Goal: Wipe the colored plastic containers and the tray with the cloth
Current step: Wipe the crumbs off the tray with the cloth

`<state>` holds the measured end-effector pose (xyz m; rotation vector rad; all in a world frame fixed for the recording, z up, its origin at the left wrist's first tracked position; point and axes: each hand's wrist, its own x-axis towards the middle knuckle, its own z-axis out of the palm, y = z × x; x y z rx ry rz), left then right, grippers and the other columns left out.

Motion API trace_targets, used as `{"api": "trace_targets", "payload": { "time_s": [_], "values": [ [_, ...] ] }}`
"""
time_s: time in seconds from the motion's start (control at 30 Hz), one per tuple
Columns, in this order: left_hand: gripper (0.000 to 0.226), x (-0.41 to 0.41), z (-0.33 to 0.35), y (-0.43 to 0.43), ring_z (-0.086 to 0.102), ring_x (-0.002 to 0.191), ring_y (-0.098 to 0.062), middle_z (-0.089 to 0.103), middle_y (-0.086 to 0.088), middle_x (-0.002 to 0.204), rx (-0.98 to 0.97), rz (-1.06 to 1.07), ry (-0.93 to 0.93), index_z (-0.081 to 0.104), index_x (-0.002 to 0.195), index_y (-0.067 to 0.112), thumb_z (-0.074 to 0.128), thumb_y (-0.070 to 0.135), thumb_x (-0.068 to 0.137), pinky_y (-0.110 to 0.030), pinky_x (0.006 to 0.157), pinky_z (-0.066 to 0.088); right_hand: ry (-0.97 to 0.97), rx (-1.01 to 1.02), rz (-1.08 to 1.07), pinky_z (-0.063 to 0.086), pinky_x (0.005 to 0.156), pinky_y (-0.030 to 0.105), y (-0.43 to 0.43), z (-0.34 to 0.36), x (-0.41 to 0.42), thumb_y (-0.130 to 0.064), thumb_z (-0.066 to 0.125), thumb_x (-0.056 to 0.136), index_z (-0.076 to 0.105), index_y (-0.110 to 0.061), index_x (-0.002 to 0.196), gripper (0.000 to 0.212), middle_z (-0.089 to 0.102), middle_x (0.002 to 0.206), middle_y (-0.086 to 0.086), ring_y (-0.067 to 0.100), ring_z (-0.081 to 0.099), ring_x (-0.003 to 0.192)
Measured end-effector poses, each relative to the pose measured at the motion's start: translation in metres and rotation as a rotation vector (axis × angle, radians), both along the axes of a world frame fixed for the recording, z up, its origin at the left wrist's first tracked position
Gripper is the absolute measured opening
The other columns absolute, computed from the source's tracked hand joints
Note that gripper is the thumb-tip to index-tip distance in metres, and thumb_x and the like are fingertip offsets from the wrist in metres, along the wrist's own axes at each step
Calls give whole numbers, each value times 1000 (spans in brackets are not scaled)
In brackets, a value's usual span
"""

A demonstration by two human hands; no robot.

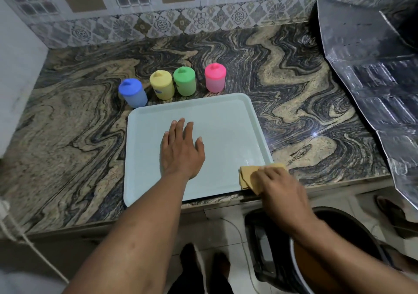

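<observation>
The pale blue tray (217, 117) lay flat on the swirled stone counter (79, 117), its near edge just over the counter's front lip. Part of its floor was covered by the left hand (181, 151), and its near right corner was hidden under the folded tan cloth (246, 176) and the right hand (280, 189). A wet sheen showed near that corner, though it was hard to make out how far it spread.

The left hand rested palm down on the tray's middle, fingers spread wide and holding nothing, the forearm reaching in from the lower left. The right hand pressed down on the cloth with curled fingers, knuckles up; most of the cloth was hidden beneath it.

Just behind the tray's far edge stood four lidded cups in a row: blue cup (133, 93), yellow cup (161, 85), green cup (184, 81) and pink cup (215, 78). A crinkled foil sheet (371, 67) was cut off at the right edge.
</observation>
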<state>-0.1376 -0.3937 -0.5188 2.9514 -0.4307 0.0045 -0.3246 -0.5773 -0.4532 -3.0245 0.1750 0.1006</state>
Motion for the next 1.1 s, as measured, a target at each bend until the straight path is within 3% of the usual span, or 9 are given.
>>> {"api": "trace_targets", "payload": {
  "time_s": [0.1,0.23,0.43,0.6,0.8,0.87,0.97,1.03,1.1],
  "values": [
    [61,0,1,0,8,155,-22,16,-1,167,-6,-2,1,23,156,23,21,49,101,-42,126,12,-96,-7,-63,57,79,41,21,-22,-13,7,74,55,72,-8,98,45,74,102,15,36,68,99],
    [61,-1,1,0,7,155,-22,16,-2,167,-21,-9,8,24,156,23,22,49,101,-44,125,14,-138,-35,-102,54,76,41,44,-29,-6,1,70,60,73,-10,96,38,73,97,14,36,67,91],
    [60,2,8,2,2,155,-22,11,-2,168,-60,-24,74,21,157,23,24,49,102,-44,125,9,-269,49,28,55,82,40,102,-32,5,-9,47,75,73,-11,99,35,73,100,11,33,66,95],
    [58,11,23,2,5,155,-21,12,1,167,-155,-11,209,28,154,27,39,48,101,-44,123,17,-309,125,135,53,86,41,154,-42,19,-9,51,72,72,-10,100,35,72,102,11,32,65,94],
    [68,33,51,6,4,155,-24,7,-2,168,-140,-90,478,27,157,23,49,50,98,-43,125,13,-423,337,238,43,67,33,215,-29,39,-9,74,53,68,-15,75,23,68,76,3,23,59,74],
    [64,41,58,20,16,154,-23,19,-3,167,-319,-111,608,33,155,22,50,47,100,-39,124,18,-334,462,296,46,66,29,218,-22,43,-8,65,59,70,-18,86,30,72,85,-1,22,61,80],
    [41,55,68,65,55,128,-23,62,-3,136,-643,-39,420,57,135,21,58,36,98,-39,107,44,-291,767,19,56,83,28,201,-12,44,-5,51,70,71,-27,116,55,75,110,-10,13,69,100],
    [28,66,69,105,62,110,-25,68,-4,115,-603,63,174,64,119,18,59,32,95,-38,92,50,-369,938,-286,55,84,28,184,-1,50,-1,52,80,73,-25,117,49,75,105,-12,8,70,96],
    [25,76,70,139,63,98,-29,69,-8,103,-516,216,156,65,106,14,60,35,93,-38,84,51,-404,964,-516,53,84,27,166,11,68,0,52,88,73,-18,120,42,73,102,-10,12,68,94]
  ]
}}
